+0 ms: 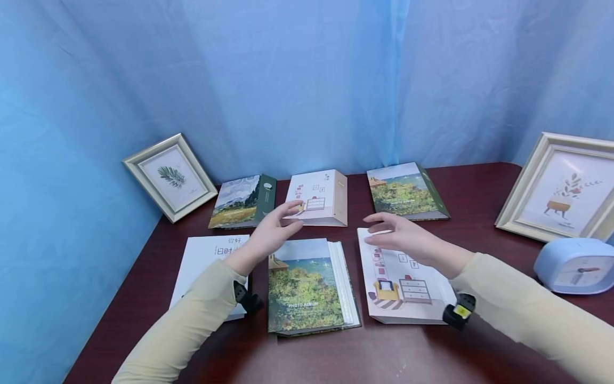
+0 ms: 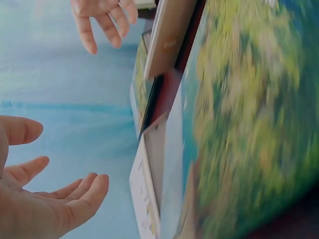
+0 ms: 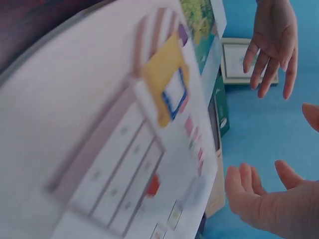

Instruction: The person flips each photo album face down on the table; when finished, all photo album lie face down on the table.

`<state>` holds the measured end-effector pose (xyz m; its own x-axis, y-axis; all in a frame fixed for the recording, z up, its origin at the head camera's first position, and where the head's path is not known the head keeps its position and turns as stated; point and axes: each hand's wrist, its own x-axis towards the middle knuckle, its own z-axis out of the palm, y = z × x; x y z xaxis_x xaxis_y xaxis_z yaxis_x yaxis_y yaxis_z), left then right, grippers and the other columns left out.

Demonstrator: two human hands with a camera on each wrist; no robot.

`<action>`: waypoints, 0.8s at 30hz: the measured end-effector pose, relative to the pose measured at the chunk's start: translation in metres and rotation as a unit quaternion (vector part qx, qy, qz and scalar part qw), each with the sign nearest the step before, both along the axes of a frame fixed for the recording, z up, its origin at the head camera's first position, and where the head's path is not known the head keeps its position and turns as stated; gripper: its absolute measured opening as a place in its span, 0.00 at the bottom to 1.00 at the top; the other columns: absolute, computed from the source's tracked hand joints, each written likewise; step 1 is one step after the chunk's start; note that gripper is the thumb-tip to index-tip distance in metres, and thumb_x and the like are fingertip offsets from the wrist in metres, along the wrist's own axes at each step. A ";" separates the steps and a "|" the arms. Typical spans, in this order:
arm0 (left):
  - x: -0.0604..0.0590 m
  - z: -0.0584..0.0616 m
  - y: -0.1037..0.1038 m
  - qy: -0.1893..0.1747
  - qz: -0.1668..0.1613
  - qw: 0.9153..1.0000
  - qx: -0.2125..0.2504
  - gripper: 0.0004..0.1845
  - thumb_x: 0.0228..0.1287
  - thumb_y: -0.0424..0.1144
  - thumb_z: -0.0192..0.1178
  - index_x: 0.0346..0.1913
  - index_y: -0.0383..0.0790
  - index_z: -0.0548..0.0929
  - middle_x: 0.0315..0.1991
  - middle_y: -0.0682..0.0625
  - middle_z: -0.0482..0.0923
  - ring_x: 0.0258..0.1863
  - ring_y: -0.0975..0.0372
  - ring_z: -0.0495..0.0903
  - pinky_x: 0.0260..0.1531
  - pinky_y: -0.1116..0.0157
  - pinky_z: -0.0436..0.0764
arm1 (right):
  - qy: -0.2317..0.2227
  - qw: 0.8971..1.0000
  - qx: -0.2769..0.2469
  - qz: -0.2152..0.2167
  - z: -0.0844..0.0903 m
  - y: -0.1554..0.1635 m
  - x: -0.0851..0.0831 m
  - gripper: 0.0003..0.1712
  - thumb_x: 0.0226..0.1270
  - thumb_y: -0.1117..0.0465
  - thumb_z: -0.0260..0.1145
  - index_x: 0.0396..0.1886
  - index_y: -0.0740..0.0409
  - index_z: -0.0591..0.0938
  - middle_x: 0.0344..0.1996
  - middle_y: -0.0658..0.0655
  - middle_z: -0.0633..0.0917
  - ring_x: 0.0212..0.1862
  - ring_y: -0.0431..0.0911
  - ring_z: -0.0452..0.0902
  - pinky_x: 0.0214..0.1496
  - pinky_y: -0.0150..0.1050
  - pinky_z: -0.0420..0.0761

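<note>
- Head view, nearest first: dark red tabletop (image 1: 326, 357), with one cream sleeve (image 1: 192, 314) reaching in from between seven and eight o'clock and another cream sleeve (image 1: 527, 314) from four. A black wrist device sits at the cuff of each.
- Green-landscape album (image 1: 302, 288), lettered PHOTO ALBUM, lies flat in the near row, white page edges showing along its three o'clock side. It sits at five o'clock from the left hand (image 1: 271, 232) and at eight from the right hand (image 1: 408, 238).
- Dresser-print album (image 1: 398, 277) lies at six o'clock from the right hand, whose fingertips hang over its eleven o'clock corner.
- White album (image 1: 201, 266) lies at eight o'clock from the left hand, partly hidden by that forearm.
- Both hands are empty, fingers loosely bent and thumbs apart from them; the wrist views show them raised clear of the albums.
- Pale blue clock (image 1: 573, 266) stands between three and four o'clock from the right hand.
- Far row: pink-spined album (image 1: 318, 197) at two o'clock from the left hand, its near corner behind the fingers; hill-scene album (image 1: 240, 202) at ten; seaside album (image 1: 400, 189) at twelve from the right hand.
- Plant picture frame (image 1: 194, 204) leans at ten o'clock from the left hand; larger picture frame (image 1: 527, 178) stands between two and three from the right.
- Blue curtain (image 1: 297, 90) hangs behind everything.
</note>
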<state>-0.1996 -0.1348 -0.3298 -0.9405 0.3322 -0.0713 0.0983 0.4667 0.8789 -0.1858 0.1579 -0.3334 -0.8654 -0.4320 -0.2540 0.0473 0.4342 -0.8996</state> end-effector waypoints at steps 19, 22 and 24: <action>0.015 -0.032 0.067 -0.130 -0.058 0.981 0.133 0.29 0.72 0.36 0.50 0.73 0.50 0.58 0.70 0.36 0.56 0.67 0.47 0.64 0.58 0.52 0.74 | 0.010 0.973 0.223 -0.056 -0.023 0.076 0.029 0.53 0.57 0.44 0.68 0.70 0.72 0.55 0.63 0.81 0.59 0.63 0.71 0.57 0.57 0.63 0.67; 0.017 -0.034 0.077 -0.149 -0.060 0.977 0.142 0.29 0.72 0.36 0.51 0.73 0.51 0.59 0.69 0.36 0.56 0.66 0.47 0.64 0.58 0.51 0.74 | 0.004 0.974 0.221 -0.056 -0.027 0.083 0.030 0.54 0.58 0.45 0.68 0.70 0.73 0.53 0.64 0.81 0.57 0.63 0.72 0.55 0.57 0.64 0.66; 0.017 -0.035 0.083 -0.157 -0.061 0.975 0.143 0.28 0.72 0.36 0.51 0.73 0.50 0.59 0.69 0.36 0.56 0.66 0.47 0.64 0.58 0.51 0.74 | -0.003 0.975 0.214 -0.057 -0.028 0.086 0.031 0.54 0.58 0.45 0.68 0.70 0.73 0.52 0.64 0.82 0.56 0.63 0.73 0.54 0.57 0.65 0.65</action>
<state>-0.1830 -0.0522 -0.3652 -0.8395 0.4890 -0.2370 -0.1572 0.1989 0.9673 -0.1551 0.2440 -0.3611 -0.8993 -0.1868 -0.3953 0.1212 0.7622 -0.6359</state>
